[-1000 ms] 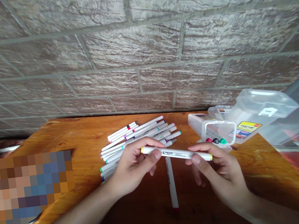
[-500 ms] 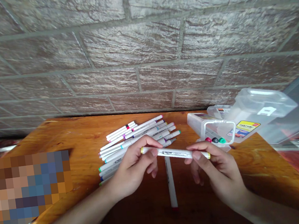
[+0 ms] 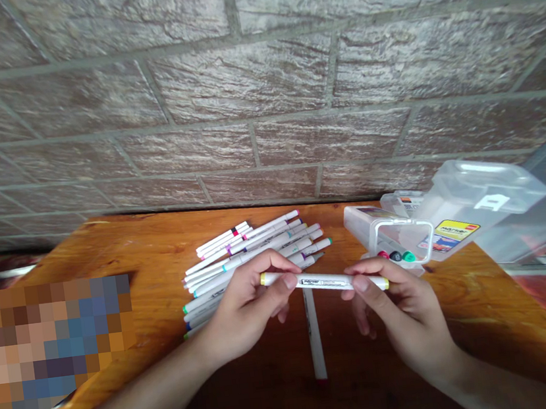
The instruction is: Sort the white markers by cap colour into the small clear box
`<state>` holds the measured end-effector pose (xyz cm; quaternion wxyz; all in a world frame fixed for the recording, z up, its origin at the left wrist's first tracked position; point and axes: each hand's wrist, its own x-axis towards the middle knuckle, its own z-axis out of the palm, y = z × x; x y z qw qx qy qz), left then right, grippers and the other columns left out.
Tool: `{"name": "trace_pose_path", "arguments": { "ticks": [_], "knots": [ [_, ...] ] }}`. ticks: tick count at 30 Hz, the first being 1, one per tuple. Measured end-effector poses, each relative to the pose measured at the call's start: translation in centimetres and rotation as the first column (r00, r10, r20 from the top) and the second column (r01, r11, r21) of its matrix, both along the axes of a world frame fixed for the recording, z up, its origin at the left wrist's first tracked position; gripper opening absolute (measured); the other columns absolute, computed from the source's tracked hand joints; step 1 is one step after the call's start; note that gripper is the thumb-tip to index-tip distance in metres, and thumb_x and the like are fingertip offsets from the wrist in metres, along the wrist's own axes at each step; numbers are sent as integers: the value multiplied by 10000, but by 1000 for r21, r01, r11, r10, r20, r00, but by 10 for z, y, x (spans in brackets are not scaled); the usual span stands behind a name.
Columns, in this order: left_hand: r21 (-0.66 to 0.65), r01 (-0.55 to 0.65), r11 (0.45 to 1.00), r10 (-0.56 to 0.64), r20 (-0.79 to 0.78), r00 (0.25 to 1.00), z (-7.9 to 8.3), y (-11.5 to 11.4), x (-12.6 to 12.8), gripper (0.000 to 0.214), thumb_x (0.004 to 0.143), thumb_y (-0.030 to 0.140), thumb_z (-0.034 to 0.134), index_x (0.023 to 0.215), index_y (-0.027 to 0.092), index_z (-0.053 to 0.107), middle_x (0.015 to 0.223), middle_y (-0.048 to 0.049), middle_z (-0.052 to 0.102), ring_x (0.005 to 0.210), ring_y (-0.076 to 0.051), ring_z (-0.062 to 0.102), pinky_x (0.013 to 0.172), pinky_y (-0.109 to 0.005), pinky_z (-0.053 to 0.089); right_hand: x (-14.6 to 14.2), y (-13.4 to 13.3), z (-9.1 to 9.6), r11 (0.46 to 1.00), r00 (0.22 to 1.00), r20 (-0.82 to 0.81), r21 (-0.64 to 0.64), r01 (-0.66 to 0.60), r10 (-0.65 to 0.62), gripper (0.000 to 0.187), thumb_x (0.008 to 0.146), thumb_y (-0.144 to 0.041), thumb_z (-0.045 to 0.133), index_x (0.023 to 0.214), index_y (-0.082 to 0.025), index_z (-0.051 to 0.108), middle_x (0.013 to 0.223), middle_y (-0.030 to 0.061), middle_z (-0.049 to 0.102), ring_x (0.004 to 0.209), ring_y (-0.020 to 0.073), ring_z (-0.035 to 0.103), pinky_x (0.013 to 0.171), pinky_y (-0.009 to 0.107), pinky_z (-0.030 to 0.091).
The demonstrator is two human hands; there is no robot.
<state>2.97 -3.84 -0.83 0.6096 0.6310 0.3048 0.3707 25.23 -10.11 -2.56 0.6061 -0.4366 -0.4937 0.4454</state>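
A white marker (image 3: 325, 282) with yellow ends and black print is held level between both hands above the table. My left hand (image 3: 254, 296) pinches it near its left end with thumb and forefinger. Thumb and fingers of my right hand (image 3: 402, 308) are closed on the other end. Beneath it, another white marker (image 3: 315, 338) with a reddish near end lies on the wood, pointing away from me. Behind my left hand lies a pile of white markers (image 3: 257, 239) with coloured bands and tips, partly covered by that hand.
Right of the pile, a clear plastic case (image 3: 401, 238) lies with its opening towards me, several markers inside showing red, black and green ends. Beside it leans a clear box (image 3: 482, 205) with a yellow label. A brick wall (image 3: 285, 143) bounds the wooden table (image 3: 124, 249). A pixelated patch covers the left.
The yellow-ended marker has been rolled slightly in the fingers, so its print faces differently. Both hands keep their hold, and the view has shifted a little.
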Motion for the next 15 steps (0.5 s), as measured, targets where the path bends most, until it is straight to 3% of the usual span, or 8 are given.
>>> {"name": "trace_pose_path", "arguments": {
  "ticks": [9,15],
  "knots": [
    [-57,5,998,-3,49,999,-3,-1,-1,241,1050,399,568,1004,171,629,674,51,518,565,-87,470,554,-213,443,2,0,-2,999,999,-21,-30,-31,30,144,1002,-372,703,976,-238,751,747,5,740,424,90,599,379,174,495],
    [-7,27,1000,-28,-19,999,-2,-1,-2,251,1030,444,609,1056,195,601,645,76,458,561,-91,453,550,-211,462,2,1,-2,1000,1000,-17,-30,-7,7,138,1003,-380,703,1008,-246,740,746,-1,746,396,81,583,356,165,479]
  ]
}}
